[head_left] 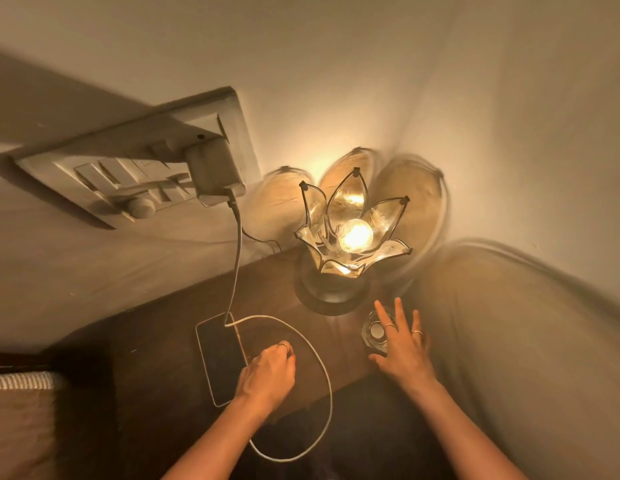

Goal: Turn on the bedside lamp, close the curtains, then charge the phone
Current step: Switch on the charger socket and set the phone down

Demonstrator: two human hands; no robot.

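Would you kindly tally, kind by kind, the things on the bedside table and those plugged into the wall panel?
Lamp, lit: 1
Phone, face up on the table: 1
Small glass beside the lamp base: 1
Charging cable, looped across the table: 1
Charger adapter in the wall panel: 1
Total: 5

arms: bare, no sleeves | left hand: 1 ring | right hand: 2 rings

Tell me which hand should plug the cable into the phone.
Probably left. The left hand lies curled beside the phone, near the white cable. The right hand is spread over the glass, farther away.
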